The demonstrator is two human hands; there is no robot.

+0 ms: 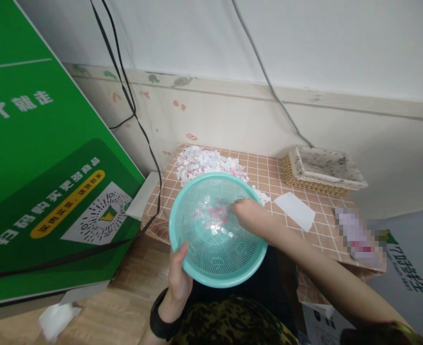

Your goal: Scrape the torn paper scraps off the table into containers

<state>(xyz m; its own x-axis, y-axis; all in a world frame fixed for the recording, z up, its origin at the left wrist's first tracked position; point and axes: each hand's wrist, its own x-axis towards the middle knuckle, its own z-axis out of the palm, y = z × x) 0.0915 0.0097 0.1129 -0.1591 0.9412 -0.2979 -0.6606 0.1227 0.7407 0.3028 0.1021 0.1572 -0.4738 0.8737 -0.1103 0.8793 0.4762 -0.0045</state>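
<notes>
A round turquoise plastic colander [220,261] is tilted toward me at the near edge of the table. My left hand [180,278] grips its lower-left rim, thumb over the edge and the other fingers hidden underneath. Inside lie small white and pink paper scraps [217,225], some smeared by motion. My right hand [249,214] reaches into the bowl from the right, its fingers curled closed beside the scraps. What it holds, if anything, is hidden. Behind the colander, a heap of torn paper scraps [207,162] covers the table's back left corner.
The table [265,167] has a brown checked cover. On it are a lined wicker basket [298,178], a white sheet [296,211] and a pixelated item [358,239]. A green sign panel [53,143] stands left, dark cables [134,108] hanging beside it. A grey box [418,249] is right.
</notes>
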